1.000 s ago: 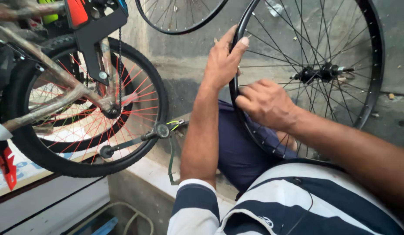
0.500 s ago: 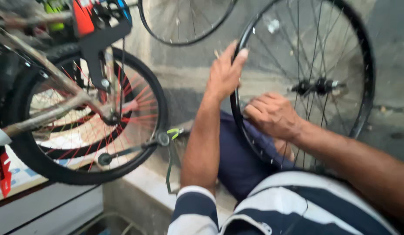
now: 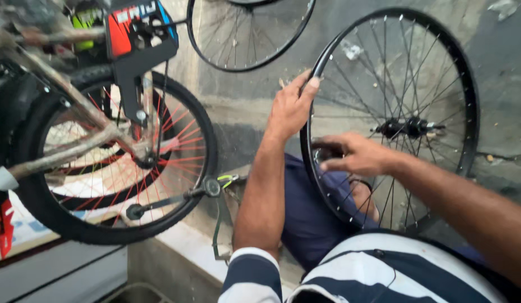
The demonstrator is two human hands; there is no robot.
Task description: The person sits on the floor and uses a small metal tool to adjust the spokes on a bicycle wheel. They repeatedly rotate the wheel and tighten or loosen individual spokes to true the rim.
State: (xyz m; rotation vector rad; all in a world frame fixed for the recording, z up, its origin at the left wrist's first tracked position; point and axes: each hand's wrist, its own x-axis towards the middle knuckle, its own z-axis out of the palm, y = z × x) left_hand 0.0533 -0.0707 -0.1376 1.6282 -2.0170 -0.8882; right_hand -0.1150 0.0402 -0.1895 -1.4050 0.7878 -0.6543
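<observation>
left hand [image 3: 291, 106] gripping thin black metal rim [image 3: 468, 101] | right hand [image 3: 356, 154] half-open on wire spokes [image 3: 400, 73]

To your left stands a bicycle [image 3: 75, 129] with a tyred rear wheel [image 3: 114, 163] of red spokes, its kickstand [image 3: 170, 197] folded over the pale concrete ledge [image 3: 182, 241], while a second bare black rim [image 3: 249, 33] lies on the ground near the top edge.

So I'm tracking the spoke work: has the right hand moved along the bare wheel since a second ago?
Yes. The right hand has shifted from the rim inward onto the spokes, toward the hub.
</observation>
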